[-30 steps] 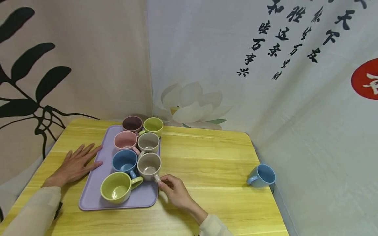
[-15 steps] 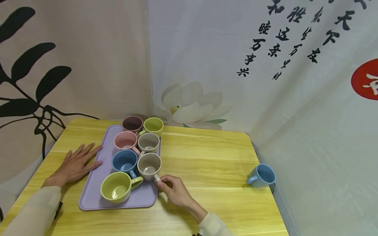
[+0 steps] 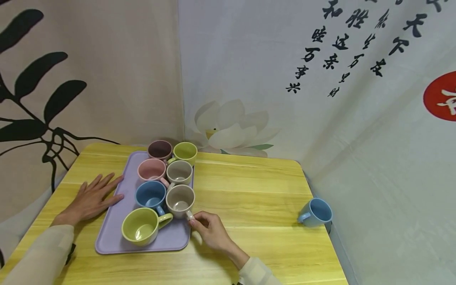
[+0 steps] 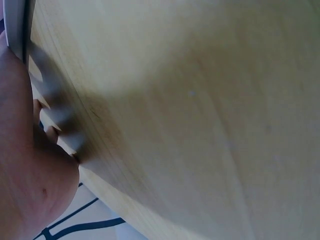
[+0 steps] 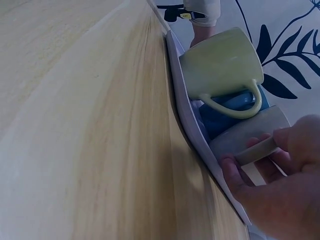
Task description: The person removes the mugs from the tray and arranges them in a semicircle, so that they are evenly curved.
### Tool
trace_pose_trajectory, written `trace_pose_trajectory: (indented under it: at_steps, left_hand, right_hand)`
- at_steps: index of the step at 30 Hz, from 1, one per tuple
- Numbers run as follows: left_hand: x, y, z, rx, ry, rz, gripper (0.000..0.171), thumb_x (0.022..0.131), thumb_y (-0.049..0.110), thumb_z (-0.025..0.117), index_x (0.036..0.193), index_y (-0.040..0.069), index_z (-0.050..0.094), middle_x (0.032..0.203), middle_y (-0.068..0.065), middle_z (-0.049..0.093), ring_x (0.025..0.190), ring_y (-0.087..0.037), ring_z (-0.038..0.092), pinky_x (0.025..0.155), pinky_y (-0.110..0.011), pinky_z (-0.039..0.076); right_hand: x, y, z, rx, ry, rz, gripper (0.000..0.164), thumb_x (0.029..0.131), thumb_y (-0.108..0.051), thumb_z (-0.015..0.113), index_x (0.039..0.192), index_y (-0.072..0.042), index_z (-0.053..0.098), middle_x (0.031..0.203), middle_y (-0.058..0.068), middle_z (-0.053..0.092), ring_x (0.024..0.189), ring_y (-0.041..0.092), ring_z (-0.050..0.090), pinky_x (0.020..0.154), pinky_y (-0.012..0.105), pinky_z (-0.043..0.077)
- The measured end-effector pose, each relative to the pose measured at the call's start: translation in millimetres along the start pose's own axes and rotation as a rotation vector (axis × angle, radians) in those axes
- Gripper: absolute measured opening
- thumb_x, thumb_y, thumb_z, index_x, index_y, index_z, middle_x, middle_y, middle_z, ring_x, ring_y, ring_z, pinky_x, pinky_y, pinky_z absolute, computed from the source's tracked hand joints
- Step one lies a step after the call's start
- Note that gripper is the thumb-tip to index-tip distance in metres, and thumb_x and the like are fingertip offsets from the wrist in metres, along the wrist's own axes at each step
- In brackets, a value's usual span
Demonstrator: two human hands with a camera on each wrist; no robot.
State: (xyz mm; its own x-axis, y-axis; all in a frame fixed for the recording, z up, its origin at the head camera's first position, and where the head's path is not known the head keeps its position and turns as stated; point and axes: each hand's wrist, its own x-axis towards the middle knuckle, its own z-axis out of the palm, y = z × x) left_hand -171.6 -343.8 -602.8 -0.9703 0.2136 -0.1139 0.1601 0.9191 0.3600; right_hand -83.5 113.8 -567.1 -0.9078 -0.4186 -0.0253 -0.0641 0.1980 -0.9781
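Observation:
A lilac tray (image 3: 117, 225) lies on the wooden table, several mugs standing close together on it. My right hand (image 3: 213, 229) pinches the handle of a grey mug (image 3: 180, 199) at the tray's right edge; the right wrist view shows fingers and thumb around that handle (image 5: 257, 151). Beside it stand a blue mug (image 3: 151, 194) and, nearest me, a yellow-green mug (image 3: 140, 227). My left hand (image 3: 93, 199) lies spread at the tray's left edge, thumb and fingertips touching the rim. In the left wrist view this hand (image 4: 30, 150) is only partly seen.
Farther back on the tray are a pink mug (image 3: 151, 169), a second grey mug (image 3: 179, 171), a dark plum mug (image 3: 160, 149) and another yellow-green mug (image 3: 185, 152). A light blue mug (image 3: 316, 212) stands alone at the table's right edge. Printed curtains (image 3: 242, 71) hang behind.

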Motion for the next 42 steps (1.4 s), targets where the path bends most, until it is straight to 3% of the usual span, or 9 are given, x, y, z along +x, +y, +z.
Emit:
trace_pose_trajectory:
  at_steps: [5, 8, 14, 23, 35, 42]
  left_hand:
    - [-0.2, 0.1, 0.3, -0.008, -0.005, -0.001, 0.089, 0.112, 0.071, 0.051, 0.182, 0.026, 0.02, 0.186, -0.033, 0.016, 0.168, -0.07, 0.006, 0.126, -0.094, 0.0]
    - [-0.5, 0.5, 0.3, -0.013, -0.007, -0.001, 0.09, 0.112, 0.071, 0.051, 0.182, 0.026, 0.019, 0.186, -0.033, 0.015, 0.168, -0.07, 0.005, 0.127, -0.094, -0.001]
    - [-0.2, -0.1, 0.7, -0.012, -0.006, -0.002, 0.09, 0.112, 0.071, 0.05, 0.182, 0.027, 0.018, 0.186, -0.033, 0.014, 0.168, -0.07, 0.004, 0.127, -0.094, -0.002]
    - [0.6, 0.0, 1.1, -0.019, 0.002, -0.003, 0.089, 0.112, 0.071, 0.051, 0.182, 0.027, 0.018, 0.186, -0.033, 0.014, 0.169, -0.069, 0.004, 0.127, -0.094, -0.003]
    - [0.7, -0.8, 1.0, -0.033, 0.002, -0.002, 0.089, 0.112, 0.071, 0.051, 0.182, 0.027, 0.018, 0.186, -0.033, 0.013, 0.169, -0.069, 0.002, 0.127, -0.094, -0.004]
    - [0.5, 0.6, -0.3, -0.027, 0.001, 0.0, 0.088, 0.112, 0.07, 0.051, 0.182, 0.027, 0.02, 0.186, -0.034, 0.014, 0.168, -0.07, 0.005, 0.126, -0.095, -0.001]
  right_hand:
    - [-0.1, 1.6, 0.2, -0.01, 0.022, -0.013, 0.026, 0.112, -0.013, 0.07, 0.119, 0.011, 0.077, 0.115, 0.033, 0.081, 0.106, 0.055, 0.079, 0.092, 0.025, 0.067]
    - [-0.6, 2.3, -0.8, -0.012, 0.033, -0.015, 0.025, 0.112, -0.013, 0.07, 0.118, 0.01, 0.077, 0.115, 0.033, 0.081, 0.106, 0.055, 0.079, 0.092, 0.024, 0.067]
    - [-2.9, -0.5, -3.6, -0.001, 0.039, -0.005, 0.025, 0.112, -0.012, 0.07, 0.118, 0.01, 0.077, 0.116, 0.033, 0.081, 0.11, 0.053, 0.079, 0.096, 0.025, 0.067]
    - [-11.6, -3.9, -10.4, 0.016, 0.041, -0.07, 0.028, 0.111, -0.012, 0.07, 0.12, 0.015, 0.073, 0.117, 0.038, 0.078, 0.109, 0.036, 0.082, 0.102, 0.048, 0.069]
    - [-23.0, -2.7, -23.3, 0.012, 0.064, -0.06, 0.029, 0.113, -0.013, 0.069, 0.121, 0.014, 0.073, 0.12, 0.037, 0.078, 0.111, 0.036, 0.082, 0.103, 0.052, 0.068]
    - [-27.5, -4.5, -34.4, -0.003, 0.115, -0.086, 0.025, 0.112, -0.014, 0.07, 0.119, 0.01, 0.075, 0.119, 0.036, 0.078, 0.108, 0.023, 0.081, 0.102, 0.043, 0.069]
